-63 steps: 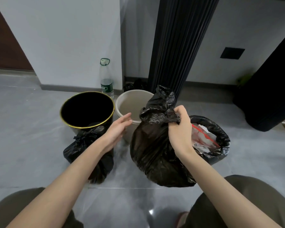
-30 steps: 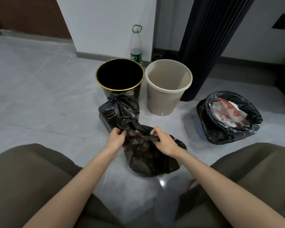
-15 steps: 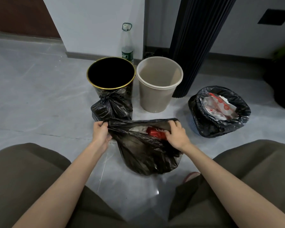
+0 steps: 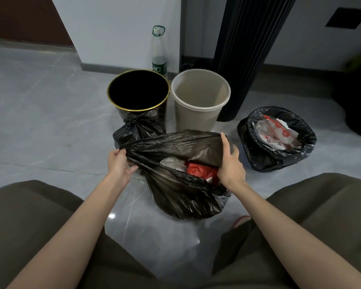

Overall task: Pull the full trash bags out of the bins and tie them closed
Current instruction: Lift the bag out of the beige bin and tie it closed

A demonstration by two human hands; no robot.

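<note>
A black trash bag (image 4: 181, 195) sits on the floor between my knees, its mouth stretched wide so red and white rubbish shows inside. My left hand (image 4: 119, 166) pinches the left end of the bag's rim. My right hand (image 4: 230, 163) grips the right end of the rim, fingers pointing up. Behind it lies a tied black bag (image 4: 139, 127) against the black gold-rimmed bin (image 4: 138, 109). The beige bin (image 4: 200, 113) stands bare beside that. To the right, a third bin (image 4: 277, 140) holds a black liner full of white and red wrappers.
A plastic bottle (image 4: 159, 53) stands by the white wall behind the bins. A black ribbed column (image 4: 244, 49) rises right of the beige bin. A dark object sits at the far right edge. My knees fill the bottom corners; grey tile floor spreads to the left.
The bag went from hanging in my right hand to resting on the floor. Both hands took its neck, then pulled the rim apart, so the mouth now gapes wider.
</note>
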